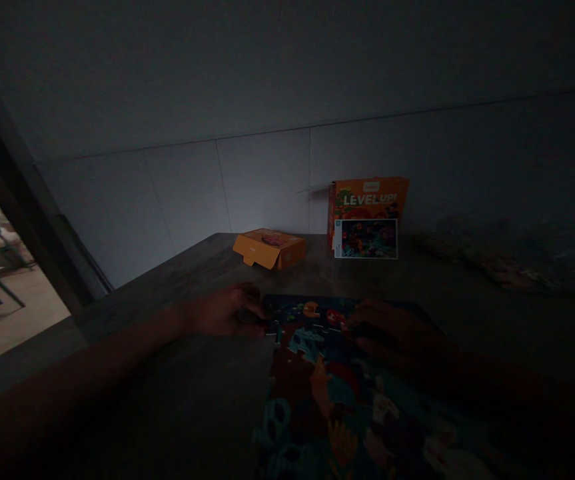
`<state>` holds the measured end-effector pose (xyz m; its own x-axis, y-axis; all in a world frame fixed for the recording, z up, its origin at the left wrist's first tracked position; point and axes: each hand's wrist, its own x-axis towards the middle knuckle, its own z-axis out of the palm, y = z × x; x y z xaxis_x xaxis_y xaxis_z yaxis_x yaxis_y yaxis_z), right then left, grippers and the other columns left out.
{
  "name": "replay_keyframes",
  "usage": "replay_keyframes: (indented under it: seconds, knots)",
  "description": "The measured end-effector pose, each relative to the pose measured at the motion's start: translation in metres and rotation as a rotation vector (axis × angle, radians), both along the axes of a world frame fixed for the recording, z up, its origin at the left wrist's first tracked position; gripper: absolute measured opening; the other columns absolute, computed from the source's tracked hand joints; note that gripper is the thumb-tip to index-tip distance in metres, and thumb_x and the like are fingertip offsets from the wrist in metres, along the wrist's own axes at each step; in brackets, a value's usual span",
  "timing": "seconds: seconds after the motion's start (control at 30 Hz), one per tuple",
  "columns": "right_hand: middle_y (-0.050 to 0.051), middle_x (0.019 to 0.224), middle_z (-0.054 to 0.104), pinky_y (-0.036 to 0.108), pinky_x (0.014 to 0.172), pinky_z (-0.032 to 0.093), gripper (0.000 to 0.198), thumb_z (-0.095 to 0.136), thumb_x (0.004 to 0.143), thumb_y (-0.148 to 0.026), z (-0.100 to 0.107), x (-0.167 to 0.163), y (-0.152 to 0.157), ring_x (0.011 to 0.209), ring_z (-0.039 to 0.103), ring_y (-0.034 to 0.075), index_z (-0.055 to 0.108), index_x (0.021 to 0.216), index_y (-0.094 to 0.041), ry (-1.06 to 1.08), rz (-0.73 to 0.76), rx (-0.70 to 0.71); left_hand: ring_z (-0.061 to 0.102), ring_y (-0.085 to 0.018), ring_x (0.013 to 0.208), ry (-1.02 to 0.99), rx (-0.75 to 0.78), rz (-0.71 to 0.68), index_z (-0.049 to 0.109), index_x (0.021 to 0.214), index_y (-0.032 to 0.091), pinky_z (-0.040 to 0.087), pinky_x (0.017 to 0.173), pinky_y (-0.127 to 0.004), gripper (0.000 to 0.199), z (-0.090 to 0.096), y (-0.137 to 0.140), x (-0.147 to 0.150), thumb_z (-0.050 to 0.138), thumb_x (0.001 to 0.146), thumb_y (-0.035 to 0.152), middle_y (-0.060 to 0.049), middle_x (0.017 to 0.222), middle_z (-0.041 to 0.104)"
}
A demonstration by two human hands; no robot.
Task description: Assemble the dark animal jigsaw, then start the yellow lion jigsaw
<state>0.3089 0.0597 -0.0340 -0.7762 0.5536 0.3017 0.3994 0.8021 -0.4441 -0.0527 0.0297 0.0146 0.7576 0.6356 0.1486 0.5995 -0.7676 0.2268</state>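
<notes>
A dark, colourful jigsaw puzzle (334, 393) lies on the table, joined into a large sheet with sea-like figures. Light gaps show along a seam below its top row (312, 310). At the left end of that row, my left hand (227, 310) has its fingers and thumb closed on the edge. My right hand (392, 327) reaches over the right part of the top row, fingers bent and pressed to the pieces. Deep shadow hides part of the right fingers and the puzzle's lower right.
An orange box with an open flap (270, 250) lies beyond the puzzle. An upright orange "LEVEL UP!" box (370, 197) has a picture card (367, 239) leaning on it. A blurry heap (512, 263) is at right. The wall (267, 180) borders the grey table (187, 400).
</notes>
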Motion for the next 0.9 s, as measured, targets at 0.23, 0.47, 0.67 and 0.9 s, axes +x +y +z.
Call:
replay_keyframes:
  seconds: [0.23, 0.47, 0.67, 0.9]
  knots:
    - [0.006, 0.117, 0.056, 0.038, 0.09, 0.048, 0.023, 0.046, 0.103, -0.038, 0.0, -0.001, -0.001, 0.103, 0.058, 0.022, 0.06, 0.117, -0.026, 0.002, -0.001, -0.004, 0.059, -0.021, 0.089, 0.013, 0.016, 0.009, 0.073, 0.104, 0.02, 0.049, 0.079, -0.035, 0.022, -0.001, -0.001, -0.001, 0.074, 0.084, 0.03, -0.007, 0.095, 0.062]
    - [0.006, 0.114, 0.057, 0.038, 0.088, 0.048, 0.024, 0.045, 0.102, -0.038, 0.002, -0.002, -0.002, 0.102, 0.058, 0.022, 0.061, 0.115, -0.025, -0.008, -0.017, 0.009, 0.06, -0.023, 0.105, -0.012, -0.02, 0.011, 0.071, 0.093, 0.018, 0.049, 0.091, -0.039, 0.008, 0.002, -0.007, 0.008, 0.07, 0.086, 0.016, -0.007, 0.106, 0.068]
    - [0.008, 0.114, 0.056, 0.039, 0.089, 0.048, 0.025, 0.046, 0.101, -0.035, 0.003, -0.002, -0.003, 0.102, 0.057, 0.022, 0.062, 0.116, -0.023, 0.003, 0.01, 0.022, 0.059, -0.024, 0.104, -0.004, -0.008, 0.043, 0.069, 0.103, 0.019, 0.049, 0.091, -0.038, 0.018, 0.003, -0.008, 0.008, 0.07, 0.085, 0.018, -0.007, 0.109, 0.066]
    - [0.007, 0.114, 0.056, 0.039, 0.089, 0.048, 0.022, 0.047, 0.099, -0.031, 0.001, -0.002, -0.002, 0.101, 0.057, 0.023, 0.062, 0.113, -0.023, 0.021, 0.006, 0.032, 0.06, -0.027, 0.101, 0.094, -0.018, 0.235, 0.068, 0.112, 0.018, 0.051, 0.087, -0.039, 0.04, 0.002, -0.003, -0.002, 0.076, 0.082, 0.043, -0.008, 0.108, 0.06]
